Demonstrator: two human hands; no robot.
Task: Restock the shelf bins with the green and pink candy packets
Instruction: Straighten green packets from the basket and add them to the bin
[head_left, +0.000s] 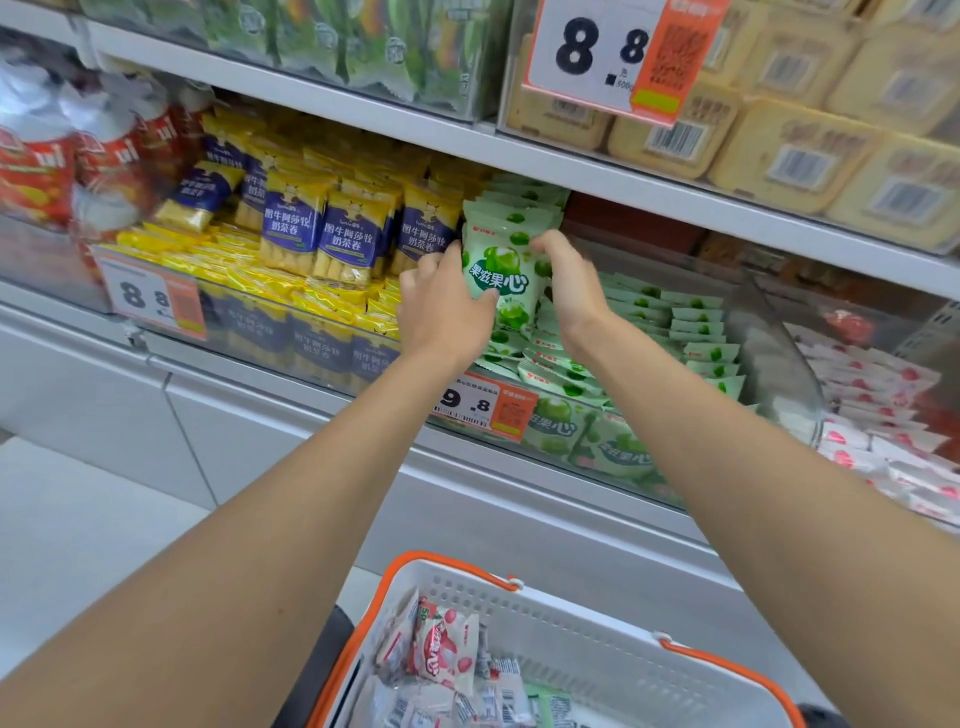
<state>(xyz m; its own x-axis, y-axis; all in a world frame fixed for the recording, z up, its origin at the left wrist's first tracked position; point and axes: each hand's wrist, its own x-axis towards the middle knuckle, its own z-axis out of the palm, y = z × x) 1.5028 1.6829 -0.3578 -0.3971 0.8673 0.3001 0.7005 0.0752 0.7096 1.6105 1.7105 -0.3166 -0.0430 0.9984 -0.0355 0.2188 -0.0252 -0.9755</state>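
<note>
Left hand (447, 306) and right hand (569, 283) are both gripping an upright stack of green candy packets (501, 260), from 9 and 3 o'clock, above the clear shelf bin (779, 332) of loose green ones. Pink candy packets (441, 654) are lying in the white basket (571, 608) at 6 o'clock.

In front of me stood a white metal shelving unit (519, 150), its flat boards slanting across my view. Under the lowest board ran plain pale grey base panels (208, 415). A smooth light grey floor (67, 545) lay at lower left. The light was bright and even.
</note>
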